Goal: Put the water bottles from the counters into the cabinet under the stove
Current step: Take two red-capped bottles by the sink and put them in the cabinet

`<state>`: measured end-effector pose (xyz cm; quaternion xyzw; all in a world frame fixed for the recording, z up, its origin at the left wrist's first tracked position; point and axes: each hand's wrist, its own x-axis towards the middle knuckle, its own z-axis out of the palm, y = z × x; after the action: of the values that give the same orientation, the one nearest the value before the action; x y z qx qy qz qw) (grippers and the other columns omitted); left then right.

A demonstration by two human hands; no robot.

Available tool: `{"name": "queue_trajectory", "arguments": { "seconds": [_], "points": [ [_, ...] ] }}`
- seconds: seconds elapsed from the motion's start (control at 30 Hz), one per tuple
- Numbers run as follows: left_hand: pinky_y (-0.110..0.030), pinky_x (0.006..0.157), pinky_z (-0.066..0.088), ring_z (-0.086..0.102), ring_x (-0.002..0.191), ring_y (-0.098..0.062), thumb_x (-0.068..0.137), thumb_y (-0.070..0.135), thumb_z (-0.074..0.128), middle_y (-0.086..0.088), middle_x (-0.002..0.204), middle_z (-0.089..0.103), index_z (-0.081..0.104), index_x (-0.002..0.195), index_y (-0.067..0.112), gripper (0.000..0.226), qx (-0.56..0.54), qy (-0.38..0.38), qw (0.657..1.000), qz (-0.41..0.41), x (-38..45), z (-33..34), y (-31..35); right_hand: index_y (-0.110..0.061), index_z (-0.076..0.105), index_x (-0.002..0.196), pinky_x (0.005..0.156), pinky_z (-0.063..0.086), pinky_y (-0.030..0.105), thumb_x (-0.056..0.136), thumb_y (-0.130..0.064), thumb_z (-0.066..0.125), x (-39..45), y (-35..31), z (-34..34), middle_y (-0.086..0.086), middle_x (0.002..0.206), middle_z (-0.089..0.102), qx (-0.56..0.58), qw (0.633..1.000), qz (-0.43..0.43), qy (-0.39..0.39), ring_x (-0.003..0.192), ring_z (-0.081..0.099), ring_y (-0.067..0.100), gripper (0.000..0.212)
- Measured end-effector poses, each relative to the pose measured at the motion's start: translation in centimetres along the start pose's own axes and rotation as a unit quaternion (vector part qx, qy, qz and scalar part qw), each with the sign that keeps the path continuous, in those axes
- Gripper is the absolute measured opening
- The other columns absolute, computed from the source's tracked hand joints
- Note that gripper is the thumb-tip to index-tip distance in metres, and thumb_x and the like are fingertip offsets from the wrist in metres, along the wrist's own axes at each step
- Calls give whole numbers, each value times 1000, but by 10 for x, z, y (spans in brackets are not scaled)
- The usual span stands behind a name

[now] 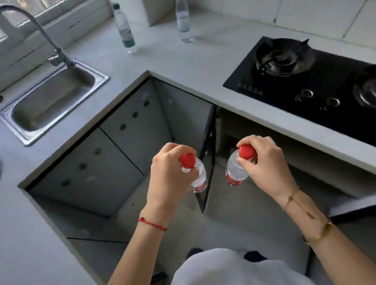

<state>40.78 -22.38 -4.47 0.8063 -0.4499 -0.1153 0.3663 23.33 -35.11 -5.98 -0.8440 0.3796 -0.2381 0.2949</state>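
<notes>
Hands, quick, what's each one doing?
Left hand: closed on a clear plastic red-capped bottle.
Right hand: closed on another clear plastic red-capped bottle.

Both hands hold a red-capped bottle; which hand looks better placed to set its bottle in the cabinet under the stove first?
Probably the right hand: its bottle hangs before the open cabinet under the stove. The left hand is beyond the door.

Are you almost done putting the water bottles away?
Not yet. No bottle shows inside the open cabinet under the stove. The left hand and right hand each hold a red-capped bottle in front of it. Still on the counter: a green-capped bottle and a clear bottle.
</notes>
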Motion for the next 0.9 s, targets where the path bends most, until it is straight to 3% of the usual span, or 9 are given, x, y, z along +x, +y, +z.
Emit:
{"name": "queue_trajectory", "arguments": {
  "seconds": [0.13, 0.33, 0.47, 0.63, 0.8, 0.9],
  "points": [
    [-24, 73, 54, 63, 81, -12, 64, 7, 79, 6, 98, 64, 73, 95, 20, 34, -11, -48, 998, 34, 16, 60, 29, -14, 61, 103, 86, 42, 21, 78, -7, 71, -8, 55, -28, -2, 102, 63, -28, 998, 45, 38, 102, 50, 13, 29],
    [-7, 74, 45, 61, 85, -9, 67, 11, 81, 6, 101, 64, 72, 99, 19, 34, -16, -126, 989, 71, 45, 149, 53, -14, 60, 102, 84, 39, 21, 78, -8, 70, -11, 129, -40, -1, 102, 64, -51, 988, 120, 78, 100, 50, 16, 26],
    [-15, 76, 48, 59, 85, -9, 68, 11, 78, 7, 99, 61, 72, 99, 18, 33, -33, -158, 984, 71, 69, 211, 50, -12, 60, 103, 88, 43, 26, 79, -8, 71, -3, 180, -27, 2, 103, 64, -58, 981, 164, 82, 101, 50, 19, 27],
    [-23, 75, 52, 61, 82, -12, 67, 10, 76, 6, 96, 62, 72, 94, 17, 28, -31, -189, 979, 72, 97, 311, 10, -11, 60, 103, 88, 45, 28, 80, -7, 68, 5, 261, 27, 2, 103, 64, -65, 976, 186, 93, 101, 50, 19, 25],
    [-11, 65, 39, 59, 77, -16, 67, 8, 75, 7, 87, 58, 72, 92, 14, 26, -13, -194, 979, 65, 122, 420, -57, -8, 61, 103, 88, 47, 32, 79, -6, 69, 16, 360, 101, 5, 103, 65, -61, 970, 212, 102, 100, 53, 24, 26],
    [-17, 66, 43, 59, 76, -17, 65, 11, 77, 7, 86, 56, 74, 93, 16, 28, 3, -197, 978, 67, 139, 481, -97, -7, 61, 104, 89, 45, 31, 80, -6, 68, 21, 419, 144, 8, 105, 65, -58, 965, 233, 107, 101, 53, 25, 25]
  ]
}}
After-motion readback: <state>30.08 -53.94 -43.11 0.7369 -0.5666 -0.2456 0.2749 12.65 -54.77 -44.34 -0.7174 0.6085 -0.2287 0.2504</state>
